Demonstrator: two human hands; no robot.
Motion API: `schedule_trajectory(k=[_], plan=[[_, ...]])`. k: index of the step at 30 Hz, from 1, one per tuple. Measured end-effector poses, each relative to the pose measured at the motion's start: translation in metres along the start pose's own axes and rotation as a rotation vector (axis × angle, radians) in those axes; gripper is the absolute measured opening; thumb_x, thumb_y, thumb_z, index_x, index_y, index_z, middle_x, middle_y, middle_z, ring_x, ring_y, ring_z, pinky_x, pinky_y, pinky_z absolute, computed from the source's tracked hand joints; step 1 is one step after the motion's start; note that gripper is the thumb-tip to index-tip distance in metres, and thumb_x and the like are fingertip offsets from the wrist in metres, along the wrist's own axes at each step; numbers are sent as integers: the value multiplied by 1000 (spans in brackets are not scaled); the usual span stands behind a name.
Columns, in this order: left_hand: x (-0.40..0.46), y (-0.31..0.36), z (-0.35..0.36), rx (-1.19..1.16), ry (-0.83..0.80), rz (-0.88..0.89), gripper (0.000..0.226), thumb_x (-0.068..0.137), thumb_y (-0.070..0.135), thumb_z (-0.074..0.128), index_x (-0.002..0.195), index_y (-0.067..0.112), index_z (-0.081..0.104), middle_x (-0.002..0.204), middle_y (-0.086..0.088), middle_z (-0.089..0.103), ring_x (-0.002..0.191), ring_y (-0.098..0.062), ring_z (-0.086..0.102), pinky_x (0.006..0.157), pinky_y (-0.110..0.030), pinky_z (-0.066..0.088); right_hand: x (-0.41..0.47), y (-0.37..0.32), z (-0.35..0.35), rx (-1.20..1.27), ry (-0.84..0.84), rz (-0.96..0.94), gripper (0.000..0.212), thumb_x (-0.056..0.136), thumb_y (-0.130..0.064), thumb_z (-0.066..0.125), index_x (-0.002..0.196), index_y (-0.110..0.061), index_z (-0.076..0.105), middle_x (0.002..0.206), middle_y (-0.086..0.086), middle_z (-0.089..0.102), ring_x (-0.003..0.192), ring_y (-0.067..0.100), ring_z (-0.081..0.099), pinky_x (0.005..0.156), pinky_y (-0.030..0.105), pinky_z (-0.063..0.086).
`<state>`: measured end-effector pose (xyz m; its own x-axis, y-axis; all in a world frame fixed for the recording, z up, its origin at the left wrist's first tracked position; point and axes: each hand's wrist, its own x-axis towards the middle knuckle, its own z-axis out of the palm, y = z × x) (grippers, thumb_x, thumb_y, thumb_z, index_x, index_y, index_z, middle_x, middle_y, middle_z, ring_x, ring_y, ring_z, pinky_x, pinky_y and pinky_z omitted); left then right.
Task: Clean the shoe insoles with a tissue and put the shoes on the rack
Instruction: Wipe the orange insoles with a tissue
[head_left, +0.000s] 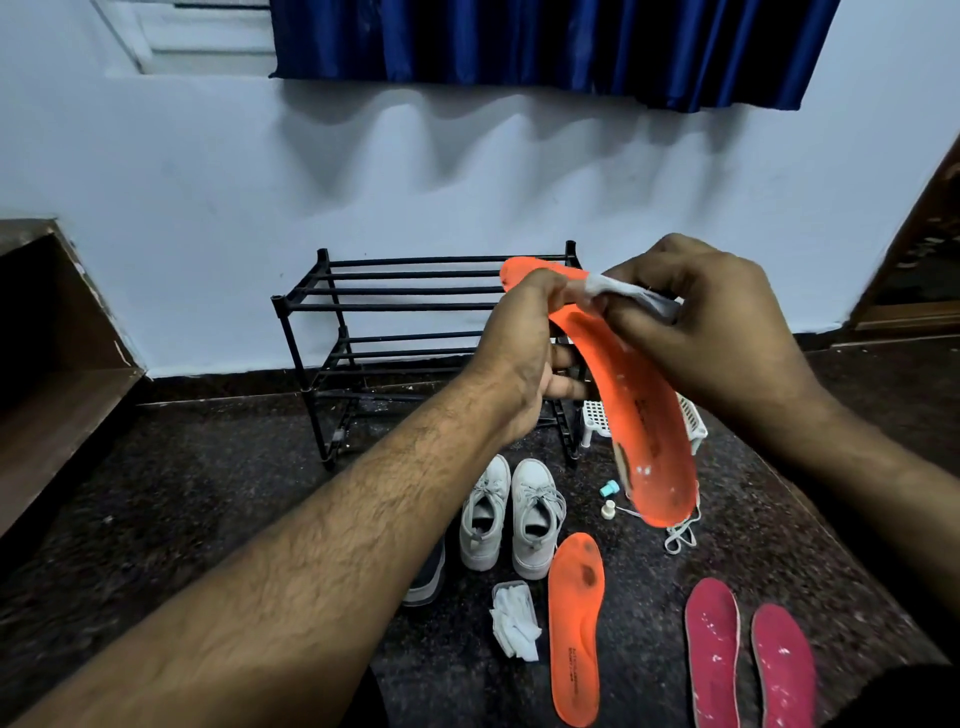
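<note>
Orange insole (631, 395) held up in front of the black shoe rack (410, 332), toe end high, heel end hanging low toward the floor (208, 493). Left hand (524, 353) grips the insole near its toe end, fingers curled round behind it. Right hand (722, 332) pinches a crumpled white tissue (618, 293) and presses it on the insole's upper part, just beside the left thumb. White specks and a dark smudge show on the insole's heel area. On the floor, below the hands: 1 pair of pale grey laced shoes (511, 514) side by side, toes toward the rack; a second orange insole (575, 629) lying flat just right of them, dark stain near its top; a wad of white tissues (514, 623) touching or nearly touching that insole's left side. 2 red insoles (748, 660) lie well apart to the right, speckled white. Dark shoe (428, 577) partly hidden under the left forearm. White plastic basket (597, 421) sits beside the rack's right leg. Both rack shelves hold nothing visible.
</note>
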<state>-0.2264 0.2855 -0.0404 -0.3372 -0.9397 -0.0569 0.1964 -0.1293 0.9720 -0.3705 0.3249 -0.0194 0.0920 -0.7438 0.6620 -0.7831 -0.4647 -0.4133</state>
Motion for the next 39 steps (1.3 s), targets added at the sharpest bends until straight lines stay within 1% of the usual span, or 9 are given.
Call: schedule_trajectory(k=[5, 10, 14, 18, 23, 26, 32, 36, 39], plan=[[-4, 2, 6, -19, -62, -54, 73, 103, 60, 19, 117, 7, 68, 85, -11, 69, 64, -22, 64, 64, -38, 58, 0, -2, 1, -150, -182, -104, 28, 84, -37, 59, 107, -37, 75, 90, -9, 56, 79, 15, 59, 65, 41, 51], [1, 0, 2, 20, -24, -43, 76, 101, 66, 19, 116, 12, 71, 98, -16, 75, 83, -33, 72, 75, -51, 59, -1, -3, -2, -395, -209, -152, 26, 84, -32, 62, 106, -36, 76, 95, -6, 59, 95, 21, 59, 60, 29, 36], [3, 2, -3, 18, 59, -12, 56, 103, 55, 35, 114, 13, 71, 95, -14, 76, 79, -33, 73, 75, -55, 60, 2, 0, -1, -316, -326, -103, 23, 87, -24, 64, 104, -33, 77, 93, -3, 57, 94, 23, 60, 72, 42, 52], [4, 0, -4, 13, 145, 73, 15, 98, 15, 58, 108, 12, 69, 81, -8, 72, 56, -19, 66, 49, -33, 57, 0, 5, 0, -251, -356, -83, 23, 87, -13, 66, 100, -27, 78, 88, -3, 57, 86, 20, 60, 76, 43, 51], [10, -5, -7, 12, 172, 80, 30, 91, -2, 64, 118, 10, 66, 84, -12, 70, 51, -15, 62, 50, -34, 59, -4, 2, 7, -200, -330, -6, 16, 92, -29, 61, 88, -19, 73, 83, -1, 59, 78, 20, 60, 70, 39, 48], [11, -7, -6, -23, 180, 96, 30, 90, -5, 65, 113, 14, 68, 88, -13, 70, 52, -15, 65, 50, -33, 58, -3, -3, 5, -186, -327, 128, 14, 93, -34, 63, 80, -28, 66, 79, -2, 65, 74, 17, 61, 62, 31, 42], [13, -12, -5, -61, 194, 99, 33, 89, -4, 69, 117, 13, 68, 108, -21, 71, 79, -31, 73, 57, -43, 62, -4, -6, 5, -154, -330, 335, 20, 90, -32, 65, 81, -15, 72, 65, -1, 65, 62, 8, 59, 51, 24, 38], [15, -8, -6, -80, 217, 124, 33, 89, -4, 69, 111, 20, 70, 118, -17, 70, 86, -29, 69, 57, -39, 61, -11, -4, 2, 46, -530, 494, 24, 82, -24, 73, 71, -3, 70, 55, 5, 64, 49, 13, 51, 53, 26, 36], [17, -6, -8, -85, 201, 121, 33, 89, -5, 67, 109, 22, 70, 112, -12, 73, 83, -24, 69, 70, -47, 60, -9, -3, -6, 130, -335, 454, 30, 79, -30, 73, 70, -3, 67, 52, -3, 56, 48, 11, 46, 54, 28, 35]])
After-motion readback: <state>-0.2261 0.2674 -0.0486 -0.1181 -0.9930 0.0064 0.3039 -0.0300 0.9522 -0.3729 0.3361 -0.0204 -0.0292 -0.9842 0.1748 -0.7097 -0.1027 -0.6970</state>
